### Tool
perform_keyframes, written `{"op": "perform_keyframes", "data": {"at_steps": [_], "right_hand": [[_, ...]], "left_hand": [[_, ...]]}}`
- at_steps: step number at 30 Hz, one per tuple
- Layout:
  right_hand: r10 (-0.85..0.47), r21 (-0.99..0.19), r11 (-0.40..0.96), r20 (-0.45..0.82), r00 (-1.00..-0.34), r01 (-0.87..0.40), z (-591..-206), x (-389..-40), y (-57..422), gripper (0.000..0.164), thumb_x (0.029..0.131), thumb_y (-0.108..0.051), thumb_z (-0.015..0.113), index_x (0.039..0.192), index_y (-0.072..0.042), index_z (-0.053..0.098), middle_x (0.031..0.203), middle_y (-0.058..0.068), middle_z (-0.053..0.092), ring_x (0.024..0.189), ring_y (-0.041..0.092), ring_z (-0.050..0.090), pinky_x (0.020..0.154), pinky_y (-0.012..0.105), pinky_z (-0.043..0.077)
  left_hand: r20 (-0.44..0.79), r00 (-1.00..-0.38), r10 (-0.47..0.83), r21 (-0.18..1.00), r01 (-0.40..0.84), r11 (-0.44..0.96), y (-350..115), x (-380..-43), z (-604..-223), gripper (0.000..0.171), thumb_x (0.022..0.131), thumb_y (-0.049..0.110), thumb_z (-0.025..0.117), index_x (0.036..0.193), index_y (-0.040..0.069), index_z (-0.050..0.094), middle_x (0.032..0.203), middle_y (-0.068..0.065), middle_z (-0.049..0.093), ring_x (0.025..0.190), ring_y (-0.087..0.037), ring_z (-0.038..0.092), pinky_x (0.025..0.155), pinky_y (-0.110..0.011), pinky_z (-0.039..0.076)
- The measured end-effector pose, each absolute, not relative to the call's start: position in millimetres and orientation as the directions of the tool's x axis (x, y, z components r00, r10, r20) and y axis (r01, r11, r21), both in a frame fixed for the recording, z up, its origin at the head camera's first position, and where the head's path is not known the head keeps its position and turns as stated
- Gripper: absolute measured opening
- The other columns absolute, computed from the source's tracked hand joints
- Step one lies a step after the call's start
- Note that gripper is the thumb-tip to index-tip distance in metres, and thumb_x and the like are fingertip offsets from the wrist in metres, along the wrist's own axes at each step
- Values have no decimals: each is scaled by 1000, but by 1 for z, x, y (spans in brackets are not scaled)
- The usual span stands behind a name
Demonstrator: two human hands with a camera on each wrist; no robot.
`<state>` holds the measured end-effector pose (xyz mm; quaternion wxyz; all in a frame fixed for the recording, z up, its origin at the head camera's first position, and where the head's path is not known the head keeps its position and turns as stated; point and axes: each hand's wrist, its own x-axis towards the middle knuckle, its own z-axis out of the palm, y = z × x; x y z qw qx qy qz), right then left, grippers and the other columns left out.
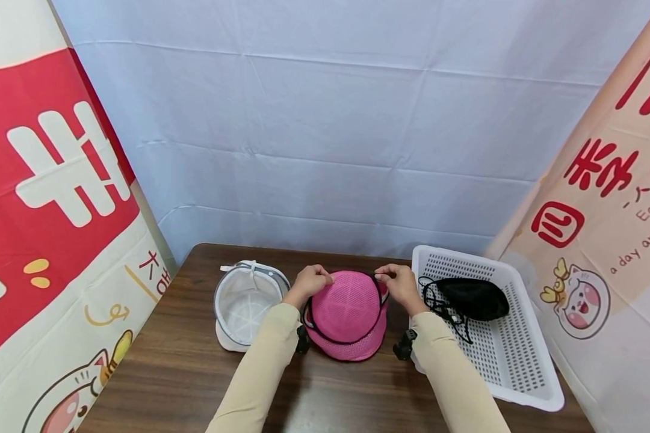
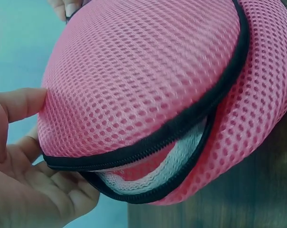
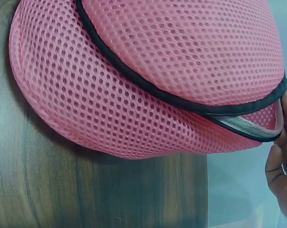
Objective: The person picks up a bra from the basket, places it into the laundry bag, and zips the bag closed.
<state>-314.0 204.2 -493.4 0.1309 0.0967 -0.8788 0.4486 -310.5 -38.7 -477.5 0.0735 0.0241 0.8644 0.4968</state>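
Note:
A rounded pink mesh wash bag (image 1: pixel 348 307) with a brim-like front lies on the table between my two hands. Its black zipper (image 2: pixel 148 147) is partly undone, and through the gap shows a whitish, towel-like band (image 2: pixel 157 173). My left hand (image 1: pixel 310 284) pinches the bag's far left edge, thumb on the mesh and the other fingers underneath. At the far right edge, my right hand (image 1: pixel 402 284) pinches the black trim near the zipper's end. Most of what lies inside the bag is hidden by the pink mesh.
Left of my hands stands an open white mesh bag (image 1: pixel 249 307) with grey trim. A white plastic basket (image 1: pixel 520 394) on the right holds a black cloth item (image 1: pixel 476 299) with thin cords. Behind the brown wooden table (image 1: pixel 168 373) hangs a pale cloth (image 1: pixel 325 150), with printed banners either side.

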Motion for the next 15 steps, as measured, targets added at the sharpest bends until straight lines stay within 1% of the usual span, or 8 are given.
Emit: {"op": "perform_keyframes", "data": {"at_steps": [3, 7, 10, 13, 15], "right_hand": [[-41, -773, 572, 309, -950, -275, -493, -314, 203, 4, 83, -2, 68, 86, 0, 71, 79, 11, 67, 67, 21, 63, 57, 28, 45], [-42, -772, 575, 303, -952, -271, -493, -315, 202, 5, 83, -2, 68, 86, 0, 71, 81, 12, 68, 69, 19, 63, 58, 27, 46], [-50, -767, 581, 301, -952, -272, -492, -315, 202, 5, 83, -3, 69, 86, 0, 71, 82, 11, 68, 70, 19, 63, 59, 27, 46], [-71, -757, 587, 305, -950, -287, -491, -314, 203, 5, 83, -3, 68, 86, 0, 71, 81, 10, 68, 70, 18, 63, 59, 27, 46], [-82, -752, 588, 311, -947, -297, -489, -314, 204, 4, 83, -3, 69, 85, 0, 70, 78, 9, 67, 67, 16, 61, 58, 27, 45]], "left_hand": [[-116, -985, 132, 866, -35, 498, -37, -310, -477, 11, 86, 19, 61, 85, 8, 61, 92, -6, 57, 85, -21, 51, 70, -32, 42], [-94, -989, 117, 860, -22, 510, -36, -309, -475, 14, 90, 20, 56, 88, 9, 63, 99, -8, 60, 92, -24, 53, 75, -36, 43], [-83, -992, 93, 860, -24, 509, -34, -309, -474, 15, 90, 19, 54, 87, 9, 65, 99, -7, 61, 92, -24, 53, 76, -36, 43], [-104, -992, 68, 893, -63, 446, -32, -309, -475, 14, 88, 15, 55, 84, 6, 64, 93, -7, 61, 87, -22, 53, 72, -34, 43], [-132, -990, 52, 928, -105, 358, -31, -309, -476, 13, 87, 10, 54, 82, 3, 63, 88, -8, 60, 83, -21, 52, 70, -32, 42]]}}
